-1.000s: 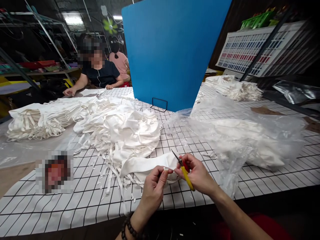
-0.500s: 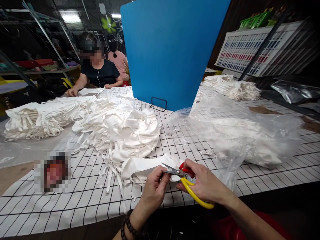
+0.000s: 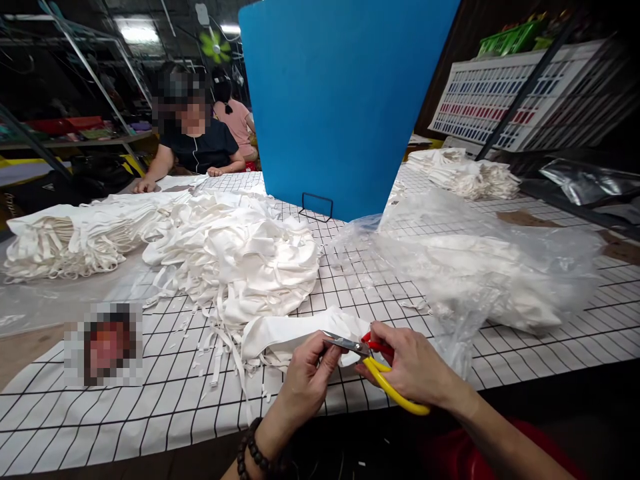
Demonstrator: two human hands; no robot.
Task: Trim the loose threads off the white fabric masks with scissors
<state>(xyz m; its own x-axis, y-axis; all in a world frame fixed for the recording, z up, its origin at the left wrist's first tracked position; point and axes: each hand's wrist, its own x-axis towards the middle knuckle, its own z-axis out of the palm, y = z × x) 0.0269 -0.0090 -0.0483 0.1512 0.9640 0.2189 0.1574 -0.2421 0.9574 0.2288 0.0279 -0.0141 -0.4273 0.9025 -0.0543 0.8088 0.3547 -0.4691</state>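
Observation:
My left hand [image 3: 307,383] pinches the edge of a white fabric piece [image 3: 290,333] that lies at the near edge of the gridded table [image 3: 150,407]. My right hand [image 3: 413,367] grips small scissors [image 3: 373,363] with a red and a yellow handle. Their blades point left and meet the fabric edge right at my left fingertips. Loose white strips [image 3: 220,347] trail off the piece to the left.
A big heap of white fabric pieces [image 3: 235,253] lies beyond, a stacked row [image 3: 65,237] to the far left, another pile [image 3: 470,177] at the back right. A clear plastic bag [image 3: 480,267] holds more on the right. A blue board [image 3: 340,100] stands mid-table. A person [image 3: 197,143] sits across.
The scissors have swung from pointing up and away to lying level with the blades at the fabric edge by my left fingers. My left hand has kept its pinch.

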